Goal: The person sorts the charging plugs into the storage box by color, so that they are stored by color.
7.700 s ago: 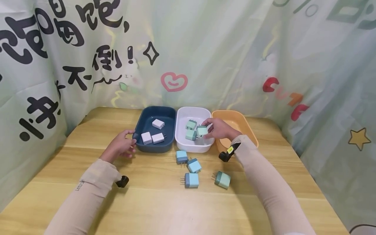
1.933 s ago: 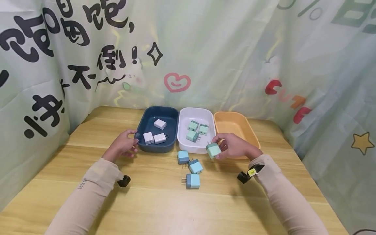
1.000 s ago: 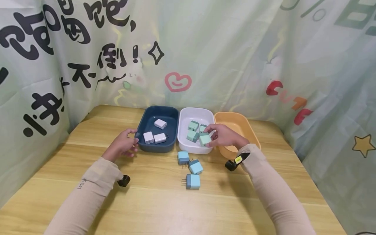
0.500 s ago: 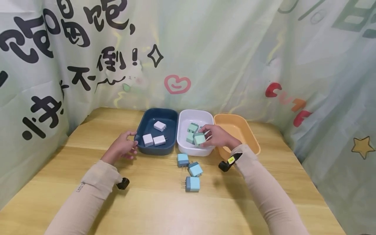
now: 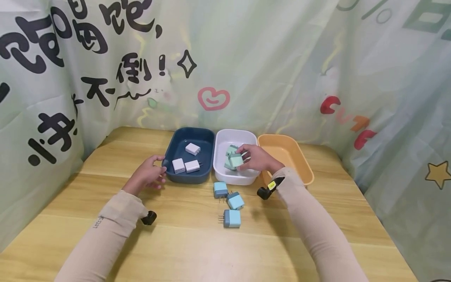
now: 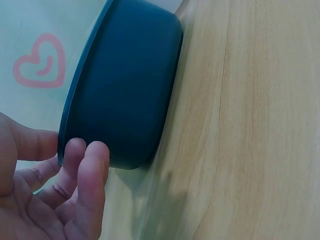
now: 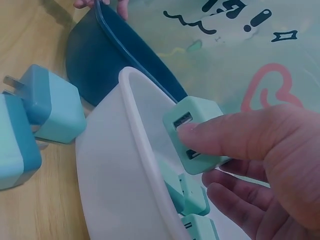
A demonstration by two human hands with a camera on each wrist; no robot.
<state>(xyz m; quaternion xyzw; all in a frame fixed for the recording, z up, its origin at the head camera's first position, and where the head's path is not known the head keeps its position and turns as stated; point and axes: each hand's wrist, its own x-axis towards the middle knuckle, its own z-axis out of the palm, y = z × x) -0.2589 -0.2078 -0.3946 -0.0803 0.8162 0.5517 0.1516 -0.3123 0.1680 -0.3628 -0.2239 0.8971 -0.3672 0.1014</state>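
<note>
My right hand (image 5: 258,158) pinches a light green USB charger (image 5: 235,160) above the white bin (image 5: 232,179), thumb across its port face in the right wrist view. Below it, other green chargers (image 7: 192,192) lie inside that bin, partly hidden by the hand and the held charger. At the left, my left hand (image 5: 148,173) grips the rim of the dark blue bin (image 5: 190,179); its thumb and fingers (image 6: 92,175) are on either side of the edge in the left wrist view. Three white chargers (image 5: 192,166) lie in the blue bin.
An orange bin (image 5: 282,147) stands right of the white one, under my right wrist. Three blue chargers (image 5: 231,218) with prongs showing lie on the wooden table (image 5: 169,243) in front of the white bin. A printed curtain (image 5: 267,70) hangs behind.
One green charger was released into the white bin. The last green one on the table was picked up and carried over that bin, then leftward. The left hand stays at the blue rim.
</note>
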